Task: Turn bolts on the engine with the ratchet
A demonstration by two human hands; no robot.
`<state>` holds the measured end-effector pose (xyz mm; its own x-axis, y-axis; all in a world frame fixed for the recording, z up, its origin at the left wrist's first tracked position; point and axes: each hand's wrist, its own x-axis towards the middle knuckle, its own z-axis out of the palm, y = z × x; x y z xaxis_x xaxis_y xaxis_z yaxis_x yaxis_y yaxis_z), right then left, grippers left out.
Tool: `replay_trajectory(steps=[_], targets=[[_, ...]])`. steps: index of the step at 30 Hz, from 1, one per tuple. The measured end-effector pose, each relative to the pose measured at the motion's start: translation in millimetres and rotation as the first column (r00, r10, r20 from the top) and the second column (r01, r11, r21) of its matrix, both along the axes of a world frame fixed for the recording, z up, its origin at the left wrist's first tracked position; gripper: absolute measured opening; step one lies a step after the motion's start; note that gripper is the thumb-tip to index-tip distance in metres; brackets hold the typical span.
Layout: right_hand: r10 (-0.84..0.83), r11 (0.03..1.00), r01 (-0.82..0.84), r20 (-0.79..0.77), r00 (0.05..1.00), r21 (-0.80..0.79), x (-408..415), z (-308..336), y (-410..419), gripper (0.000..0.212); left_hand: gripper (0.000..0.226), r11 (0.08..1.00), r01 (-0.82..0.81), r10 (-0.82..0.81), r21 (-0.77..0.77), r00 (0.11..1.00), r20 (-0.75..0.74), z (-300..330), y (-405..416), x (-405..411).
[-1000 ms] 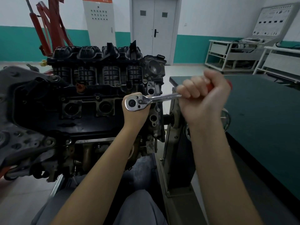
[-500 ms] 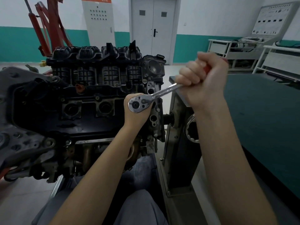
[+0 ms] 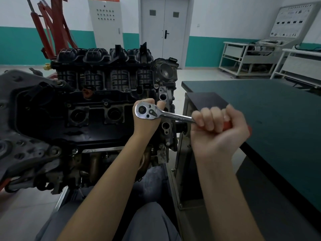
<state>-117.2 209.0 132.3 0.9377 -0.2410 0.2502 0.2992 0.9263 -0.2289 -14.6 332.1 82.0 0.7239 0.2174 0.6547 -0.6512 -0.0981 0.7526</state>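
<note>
Engine (image 3: 86, 105) left of ratchet (image 3: 156, 113); green table (image 3: 278, 110) right.

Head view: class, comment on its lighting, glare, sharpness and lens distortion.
Head view: dim, even indoor light; the engine reads dark, its recesses lost in shadow; bright glare on the ratchet wrench head; the right hand looks slightly soft beside the sharper left hand; wide-angle bending curves the green table edge and the wall lines.
</note>
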Motion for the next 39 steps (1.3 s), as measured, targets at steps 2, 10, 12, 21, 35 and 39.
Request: replay_trajectory(steps=[2,10,12,21,35,39], targets=[[0.041,0.996,-0.041,-0.003,0.999,-0.081,12.2,16.9,-8.1,0.033,0.053,1.0,0.005,-0.005,0.01,1.0,0.012,-0.5,0.7,1.7],[0.191,0.923,-0.202,-0.065,0.979,-0.327,48.8,71.4,-9.5,0.031,0.042,0.999,0.044,-0.044,0.023,0.999,-0.002,-0.2,0.8,-0.1],[0.145,0.958,-0.147,-0.026,0.989,-0.248,38.2,56.1,-8.8,0.03,0.051,0.999,0.004,-0.004,0.034,1.0,0.006,-3.4,2.2,3.1],[0.03,0.999,-0.03,-0.009,1.0,-0.022,4.6,5.1,-5.9,0.034,0.056,0.998,-0.057,0.057,0.012,0.997,-0.051,-1.1,-1.5,2.6],[0.122,0.979,-0.127,-0.041,0.992,-0.16,33.3,43.2,-11.0,0.032,0.04,1.0,0.005,-0.005,0.023,1.0,-0.001,-1.4,1.4,0.6],[-0.006,0.999,0.009,-0.055,0.998,0.05,-1.8,-2.2,2.0,0.037,0.049,0.998,-0.059,0.058,-0.029,0.998,-0.01,-2.7,-1.7,-1.8]])
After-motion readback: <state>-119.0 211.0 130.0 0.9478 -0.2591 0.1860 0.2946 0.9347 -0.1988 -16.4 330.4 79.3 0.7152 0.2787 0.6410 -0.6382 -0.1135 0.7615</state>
